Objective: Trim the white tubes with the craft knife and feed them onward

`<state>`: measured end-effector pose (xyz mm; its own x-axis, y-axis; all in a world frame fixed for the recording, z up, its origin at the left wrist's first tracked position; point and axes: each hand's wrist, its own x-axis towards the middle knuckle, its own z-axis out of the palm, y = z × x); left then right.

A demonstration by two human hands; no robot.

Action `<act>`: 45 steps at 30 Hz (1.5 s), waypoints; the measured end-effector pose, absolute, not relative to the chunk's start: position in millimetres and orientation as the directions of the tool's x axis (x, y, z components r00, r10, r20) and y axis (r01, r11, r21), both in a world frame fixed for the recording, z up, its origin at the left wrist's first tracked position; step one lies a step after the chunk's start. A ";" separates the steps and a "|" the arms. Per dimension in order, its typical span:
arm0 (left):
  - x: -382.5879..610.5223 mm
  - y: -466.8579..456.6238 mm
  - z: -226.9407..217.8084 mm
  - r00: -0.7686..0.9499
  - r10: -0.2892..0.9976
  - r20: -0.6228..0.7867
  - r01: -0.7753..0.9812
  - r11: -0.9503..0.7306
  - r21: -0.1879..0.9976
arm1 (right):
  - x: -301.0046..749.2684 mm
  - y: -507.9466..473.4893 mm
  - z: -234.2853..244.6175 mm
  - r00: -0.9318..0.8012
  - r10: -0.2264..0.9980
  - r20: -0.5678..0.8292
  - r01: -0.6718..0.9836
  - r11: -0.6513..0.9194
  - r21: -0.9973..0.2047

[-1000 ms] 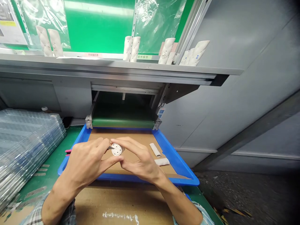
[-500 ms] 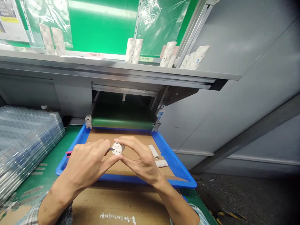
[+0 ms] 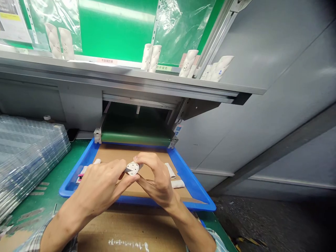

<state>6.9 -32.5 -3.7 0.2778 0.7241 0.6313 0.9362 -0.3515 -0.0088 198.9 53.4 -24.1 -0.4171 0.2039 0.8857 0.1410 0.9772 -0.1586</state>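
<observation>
In the head view, my right hand [image 3: 157, 175] grips a short white cylinder [image 3: 133, 168] between fingers and thumb, its round end with several small holes turned towards me. My left hand [image 3: 102, 182] is closed on a slim tool [image 3: 128, 170] with a pointed dark metal tip, which meets the left part of that end face. Two pink handle ends [image 3: 81, 175] stick out behind my left hand and seem to belong to this tool. My left thumb also reaches the cylinder's lower edge. Most of the tool is hidden by my fingers.
Below my hands lies a blue tray [image 3: 207, 201] lined with cardboard, holding several white tubes [image 3: 170, 170]. A green conveyor belt [image 3: 136, 136] ends above it. Clear plastic trays [image 3: 31, 150] are stacked at left. White tubes stand on the overhead shelf [image 3: 126, 75].
The tool's tip has shifted a little over the cylinder's end, and the cylinder has turned slightly. A white tube in the tray's left side now shows beside my left hand.
</observation>
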 end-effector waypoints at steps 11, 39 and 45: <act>0.4 -32.9 -0.2 0.239 0.655 0.717 0.846 -0.503 0.177 | 197.9 51.0 -24.5 -0.417 0.263 0.870 0.003 0.957 -0.288; -1.2 -32.2 -1.9 0.280 0.567 0.775 0.856 -0.513 0.066 | 195.5 51.0 -21.5 -0.275 0.275 0.921 0.111 0.961 -0.253; -0.8 -32.2 -2.3 0.316 0.551 0.772 0.864 -0.504 0.007 | 194.9 50.2 -21.7 -0.262 0.274 0.925 0.136 0.960 -0.246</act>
<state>-0.8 -32.2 -2.3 0.3157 0.5513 0.7723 0.8635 -0.5043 0.0070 194.9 50.2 -21.7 -0.2623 0.2743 0.9252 0.1357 0.9597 -0.2461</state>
